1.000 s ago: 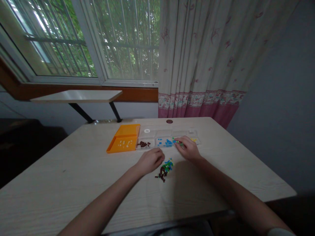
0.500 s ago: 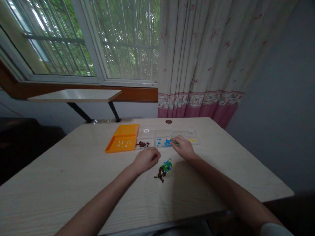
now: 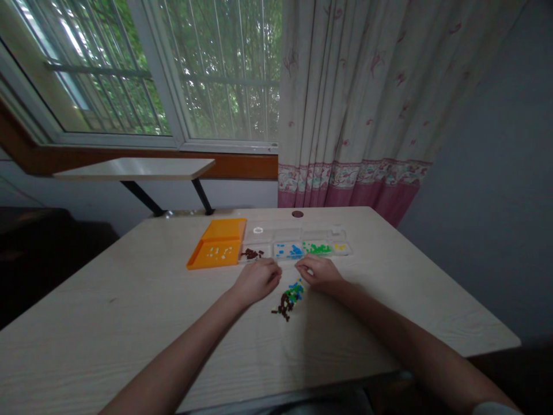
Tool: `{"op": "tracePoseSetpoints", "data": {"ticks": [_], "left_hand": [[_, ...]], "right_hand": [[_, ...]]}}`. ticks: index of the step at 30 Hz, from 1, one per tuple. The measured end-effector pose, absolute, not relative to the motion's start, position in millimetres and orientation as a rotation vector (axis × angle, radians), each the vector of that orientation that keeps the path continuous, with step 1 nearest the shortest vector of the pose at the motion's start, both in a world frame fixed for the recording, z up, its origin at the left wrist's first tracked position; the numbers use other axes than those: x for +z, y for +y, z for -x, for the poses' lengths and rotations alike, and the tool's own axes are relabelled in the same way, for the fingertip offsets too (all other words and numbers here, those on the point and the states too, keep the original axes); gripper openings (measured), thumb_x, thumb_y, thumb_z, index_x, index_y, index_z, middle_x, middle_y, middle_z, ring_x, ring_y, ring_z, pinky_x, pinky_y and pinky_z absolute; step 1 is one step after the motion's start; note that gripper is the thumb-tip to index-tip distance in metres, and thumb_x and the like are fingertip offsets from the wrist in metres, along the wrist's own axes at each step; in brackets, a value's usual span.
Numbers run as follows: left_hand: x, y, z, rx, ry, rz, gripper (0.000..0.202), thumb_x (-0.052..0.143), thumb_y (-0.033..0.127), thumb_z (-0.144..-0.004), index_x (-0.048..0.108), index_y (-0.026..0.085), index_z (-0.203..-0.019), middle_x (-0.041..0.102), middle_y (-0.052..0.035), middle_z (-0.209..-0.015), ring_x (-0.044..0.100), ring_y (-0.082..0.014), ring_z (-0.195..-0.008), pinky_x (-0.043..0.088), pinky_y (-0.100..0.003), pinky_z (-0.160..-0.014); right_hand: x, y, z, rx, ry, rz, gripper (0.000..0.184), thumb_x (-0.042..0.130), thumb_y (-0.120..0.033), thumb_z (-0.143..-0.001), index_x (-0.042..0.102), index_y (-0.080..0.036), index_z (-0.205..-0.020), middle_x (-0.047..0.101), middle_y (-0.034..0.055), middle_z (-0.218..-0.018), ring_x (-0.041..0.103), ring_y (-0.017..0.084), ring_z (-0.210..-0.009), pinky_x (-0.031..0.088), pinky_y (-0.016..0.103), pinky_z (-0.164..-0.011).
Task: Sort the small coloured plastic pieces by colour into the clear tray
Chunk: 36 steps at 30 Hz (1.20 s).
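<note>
A small heap of mixed brown, green and blue beads [image 3: 290,297] lies on the pale wooden table [image 3: 129,311]. My left hand [image 3: 258,279] rests curled just left of the heap, fingers closed; what it holds, if anything, is hidden. My right hand [image 3: 317,271] sits just above and right of the heap, fingers pinched together near the beads. Behind both hands stands a clear compartment box [image 3: 298,235] with brown beads [image 3: 252,253], blue beads [image 3: 290,251], green beads [image 3: 317,249] and yellow beads [image 3: 340,246] in separate cells.
An orange tray [image 3: 218,251] with a few white beads lies left of the clear box. A small brown disc [image 3: 297,214] sits near the table's far edge. A wall shelf [image 3: 133,168], a window and a patterned curtain [image 3: 345,104] are behind the table.
My right hand has drawn back from the green-bead cell of the clear box toward the mixed heap. My left hand has stayed almost still beside the heap.
</note>
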State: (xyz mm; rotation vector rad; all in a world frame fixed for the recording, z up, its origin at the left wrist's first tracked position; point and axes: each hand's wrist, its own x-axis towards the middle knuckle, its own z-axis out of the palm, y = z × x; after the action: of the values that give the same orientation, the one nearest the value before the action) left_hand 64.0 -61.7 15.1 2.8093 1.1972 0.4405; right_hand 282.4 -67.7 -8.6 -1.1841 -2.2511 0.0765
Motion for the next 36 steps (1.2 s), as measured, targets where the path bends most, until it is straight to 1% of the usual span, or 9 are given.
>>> {"op": "tracePoseSetpoints", "data": {"ticks": [4, 9, 13, 17, 24, 29, 36], "left_hand": [[13, -62, -66, 0.492, 1.197, -2.771, 0.019, 0.045, 0.024, -0.083, 0.063, 0.018, -0.079, 0.061, -0.0047, -0.079, 0.056, -0.0166, -0.077, 0.041, -0.025, -0.067], [15, -64, -71, 0.822, 1.086, -2.468, 0.018, 0.048, 0.026, -0.083, 0.064, 0.018, -0.082, 0.063, -0.0041, -0.081, 0.056, -0.0142, -0.076, 0.041, -0.023, -0.068], [14, -65, -77, 0.987, 0.967, -2.288, 0.018, 0.053, 0.028, -0.082, 0.065, 0.016, -0.078, 0.064, -0.0043, -0.075, 0.055, -0.0131, -0.070, 0.041, -0.022, -0.064], [13, -65, -79, 1.021, 0.879, -2.245, 0.017, 0.055, 0.029, -0.080, 0.067, 0.015, -0.079, 0.064, -0.0047, -0.073, 0.055, -0.0130, -0.068, 0.041, -0.023, -0.062], [15, -65, -76, 0.991, 0.898, -2.245, 0.018, 0.056, 0.029, -0.081, 0.067, 0.015, -0.080, 0.063, -0.0055, -0.076, 0.055, -0.0131, -0.070, 0.042, -0.024, -0.064], [15, -65, -77, 1.007, 0.909, -2.239, 0.018, 0.057, 0.029, -0.080, 0.067, 0.015, -0.078, 0.064, -0.0057, -0.075, 0.056, -0.0136, -0.070, 0.043, -0.024, -0.064], [14, -66, -78, 1.010, 0.897, -2.237, 0.020, 0.057, 0.030, -0.080, 0.068, 0.014, -0.076, 0.065, -0.0063, -0.074, 0.057, -0.0135, -0.068, 0.043, -0.024, -0.064]], "right_hand": [[-8, -71, -278, 0.072, -2.266, 1.174, 0.015, 0.049, -0.023, -0.082, 0.064, -0.020, -0.083, 0.064, 0.0023, -0.078, 0.058, 0.011, -0.068, 0.044, 0.020, -0.064], [-9, -74, -274, 0.074, -2.250, 1.146, 0.010, 0.055, -0.025, -0.079, 0.064, -0.021, -0.082, 0.063, 0.0011, -0.076, 0.058, 0.010, -0.063, 0.043, 0.019, -0.061], [-10, -78, -269, 0.024, -2.190, 1.090, 0.011, 0.059, -0.031, -0.078, 0.064, -0.021, -0.078, 0.062, 0.0001, -0.071, 0.057, 0.009, -0.061, 0.042, 0.018, -0.059], [-7, -81, -266, -0.031, -2.122, 1.028, 0.016, 0.056, -0.034, -0.080, 0.064, -0.020, -0.077, 0.062, 0.0003, -0.068, 0.056, 0.009, -0.061, 0.041, 0.018, -0.058], [-1, -84, -265, -0.020, -2.123, 1.018, 0.020, 0.051, -0.034, -0.084, 0.064, -0.020, -0.076, 0.064, 0.0010, -0.069, 0.058, 0.010, -0.062, 0.042, 0.019, -0.060], [-2, -83, -265, -0.031, -2.132, 1.022, 0.020, 0.050, -0.033, -0.084, 0.063, -0.020, -0.076, 0.064, 0.0015, -0.069, 0.058, 0.010, -0.063, 0.042, 0.019, -0.060], [-4, -82, -267, -0.079, -2.139, 0.950, 0.016, 0.052, -0.028, -0.083, 0.063, -0.020, -0.075, 0.063, 0.0009, -0.068, 0.058, 0.010, -0.063, 0.042, 0.019, -0.059]]}}
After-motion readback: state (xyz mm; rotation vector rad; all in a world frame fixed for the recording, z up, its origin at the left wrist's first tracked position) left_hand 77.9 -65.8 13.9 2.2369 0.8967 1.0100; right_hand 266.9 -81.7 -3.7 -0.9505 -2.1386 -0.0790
